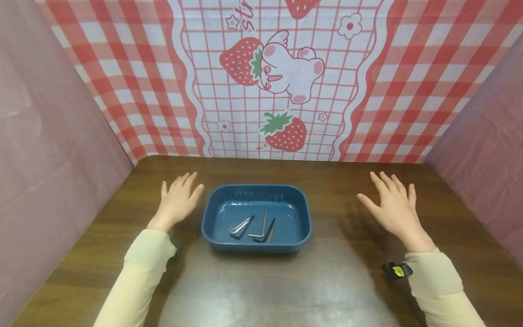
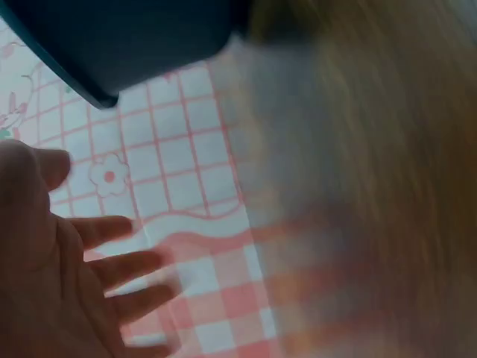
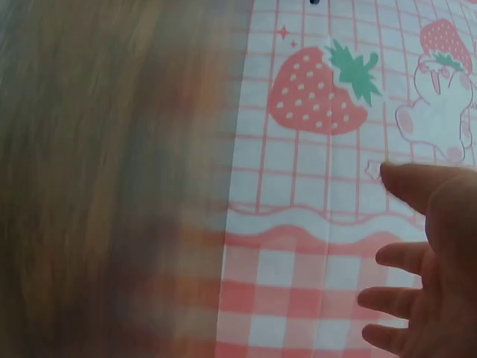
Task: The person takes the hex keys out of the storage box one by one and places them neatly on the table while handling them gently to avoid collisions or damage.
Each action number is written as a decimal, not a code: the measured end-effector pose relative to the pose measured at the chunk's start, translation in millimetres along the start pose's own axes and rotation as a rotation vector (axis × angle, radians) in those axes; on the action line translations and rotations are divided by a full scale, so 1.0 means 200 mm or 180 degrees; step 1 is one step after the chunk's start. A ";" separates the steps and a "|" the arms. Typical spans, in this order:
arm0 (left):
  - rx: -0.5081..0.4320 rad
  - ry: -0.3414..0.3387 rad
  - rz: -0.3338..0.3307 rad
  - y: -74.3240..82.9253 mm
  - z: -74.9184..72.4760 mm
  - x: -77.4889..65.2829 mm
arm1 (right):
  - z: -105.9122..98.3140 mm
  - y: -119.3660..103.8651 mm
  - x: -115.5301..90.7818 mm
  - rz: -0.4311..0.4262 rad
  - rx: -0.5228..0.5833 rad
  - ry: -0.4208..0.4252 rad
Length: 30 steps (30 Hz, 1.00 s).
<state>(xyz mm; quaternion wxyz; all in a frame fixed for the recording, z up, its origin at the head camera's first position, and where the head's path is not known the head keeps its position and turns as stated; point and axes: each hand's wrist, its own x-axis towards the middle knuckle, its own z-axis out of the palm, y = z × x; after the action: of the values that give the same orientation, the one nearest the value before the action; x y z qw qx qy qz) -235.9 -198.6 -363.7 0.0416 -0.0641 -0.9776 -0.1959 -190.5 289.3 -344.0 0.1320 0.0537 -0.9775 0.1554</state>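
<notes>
A blue rectangular tray [image 1: 256, 248] sits on the table between the two hands. Several L-shaped hex keys lie inside it: a silvery group [image 1: 240, 227] left of centre and a brass-toned hex key [image 1: 263, 225] beside dark ones. My left hand [image 1: 176, 202], fingers spread and holding nothing, is just left of the tray. In the left wrist view, the tray's side [image 2: 149, 45] shows above that hand. Farther off on the right, my right hand [image 1: 394, 206] has its fingers spread, palm down, with nothing in it.
The brown wooden table [image 1: 261, 286] meets a red-and-white checked cloth [image 1: 269, 81] with strawberry prints along its back edge. Pink curtains [image 1: 53, 136] hang at both sides. A dark wrist device [image 1: 397, 271] with a yellow spot is on the right wrist.
</notes>
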 end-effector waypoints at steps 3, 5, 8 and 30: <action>-0.0292 -0.0052 -0.0034 0.02 0.00 -0.01 | 0.01 -0.05 0.01 -0.0100 0.0068 0.0188; -0.0489 -0.0079 -0.0068 0.04 0.01 -0.02 | 0.02 -0.09 0.02 -0.0179 0.0153 0.0290; -0.0706 -0.0078 -0.0071 0.06 0.03 -0.03 | 0.04 -0.15 0.02 -0.0291 0.0312 0.0399; -0.0965 -0.0246 -0.0063 0.11 0.13 -0.07 | 0.21 -0.70 0.09 -0.0804 0.0316 -0.0221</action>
<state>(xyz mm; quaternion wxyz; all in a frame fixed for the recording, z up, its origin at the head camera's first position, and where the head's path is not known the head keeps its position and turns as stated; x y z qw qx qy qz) -220.2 -170.3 -380.6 -0.0082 -0.0675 -0.9383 -0.3390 -196.6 141.7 -337.4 0.1138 0.1882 -0.9580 0.1838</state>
